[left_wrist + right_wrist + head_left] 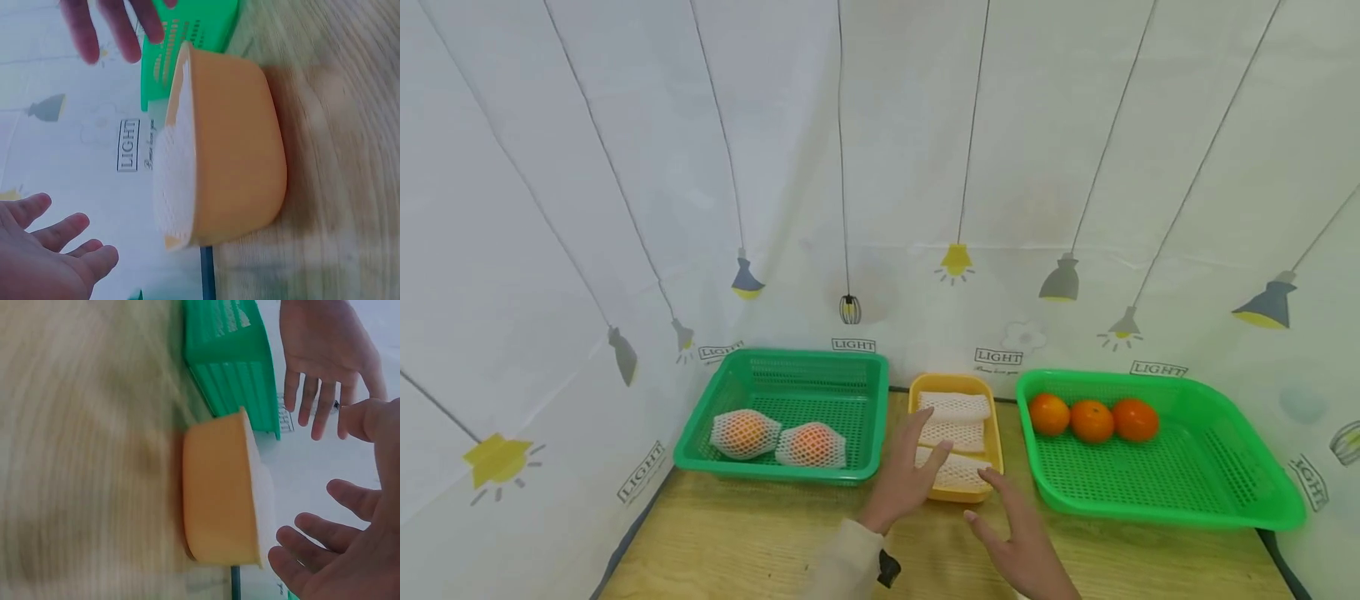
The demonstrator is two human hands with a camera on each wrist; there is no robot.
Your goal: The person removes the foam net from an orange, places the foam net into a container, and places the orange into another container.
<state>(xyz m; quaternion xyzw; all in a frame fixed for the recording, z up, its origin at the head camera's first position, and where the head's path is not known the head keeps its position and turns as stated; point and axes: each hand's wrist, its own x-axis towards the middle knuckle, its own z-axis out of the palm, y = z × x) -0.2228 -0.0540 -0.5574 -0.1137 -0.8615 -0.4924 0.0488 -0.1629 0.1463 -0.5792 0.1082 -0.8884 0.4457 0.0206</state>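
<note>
Over the left side of a small orange tub my left hand hovers with its fingers spread. Near the tub's front right corner is my right hand, fingers apart and holding nothing. Inside the tub lie white foam net sleeves, several of them perhaps, in a stack of three visible rows. In both wrist views the hands stand apart from the tub, fingers loosely extended, and the sleeves rise a little above its rim.
A dark green basket on the left holds two orange-red fruits in foam nets. To the right, a bright green basket holds three orange fruits along its back left. A patterned white cloth hangs behind the wooden table.
</note>
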